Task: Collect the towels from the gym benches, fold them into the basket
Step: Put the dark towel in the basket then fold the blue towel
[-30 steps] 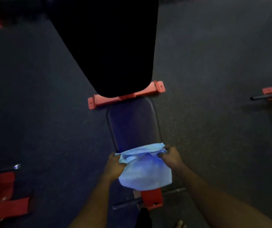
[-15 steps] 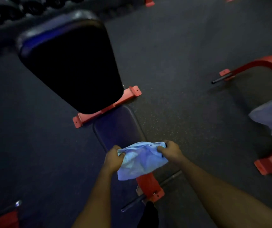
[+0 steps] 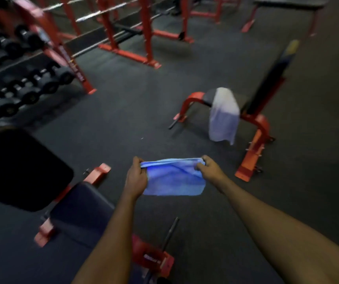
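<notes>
with left hand (image 3: 135, 177) and right hand (image 3: 209, 170) apart, pinches the top corners of the blue towel (image 3: 174, 181), holding it taut in mid-air over the floor (image 3: 144, 119) beside the near bench (image 3: 82, 208), likely to square a fold, with a white towel (image 3: 224, 115) draped on the far bench (image 3: 263, 124).

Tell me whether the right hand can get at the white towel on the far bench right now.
Probably not yet. The right hand pinches a corner of the blue towel, and the white towel hangs over a bench well beyond it. Only bare floor lies between, so stepping closer should do.
</notes>
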